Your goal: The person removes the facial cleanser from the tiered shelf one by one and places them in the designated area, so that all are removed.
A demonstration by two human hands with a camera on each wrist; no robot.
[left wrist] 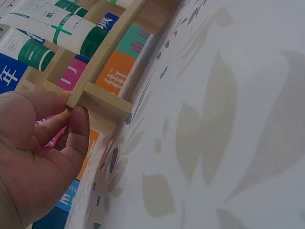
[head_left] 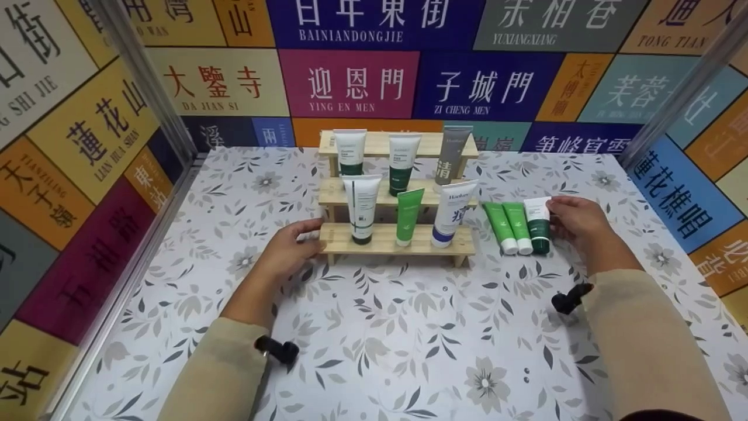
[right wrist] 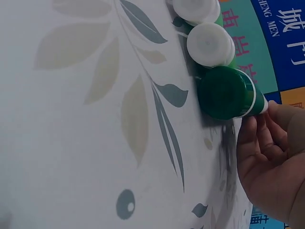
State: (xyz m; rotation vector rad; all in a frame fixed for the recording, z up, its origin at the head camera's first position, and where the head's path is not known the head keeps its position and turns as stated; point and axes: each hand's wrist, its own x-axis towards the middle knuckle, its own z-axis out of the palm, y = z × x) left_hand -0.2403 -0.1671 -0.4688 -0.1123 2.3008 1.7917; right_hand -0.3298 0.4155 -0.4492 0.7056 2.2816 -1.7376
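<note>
A three-tier wooden display stand (head_left: 385, 248) holds several upright cosmetic tubes. My left hand (head_left: 290, 251) is at the left end of its lowest tier; in the left wrist view, thumb and fingers pinch the corner of that wooden board (left wrist: 97, 71). To the right of the stand, two green tubes (head_left: 498, 227) with white caps lie side by side on the cloth. Against them lies a white and dark-green tube (head_left: 537, 219). My right hand (head_left: 581, 219) pinches its flat white end, while its green cap (right wrist: 223, 93) faces the right wrist camera.
On the lowest tier stand a white tube (head_left: 363, 204), a small green tube (head_left: 409, 216) and a white and blue tube (head_left: 453, 213). Two white-and-green tubes and a grey tube (head_left: 454, 155) are higher up. Lettered panels (head_left: 350, 85) wall the table's back and sides; a leaf-patterned cloth (head_left: 397, 327) covers it.
</note>
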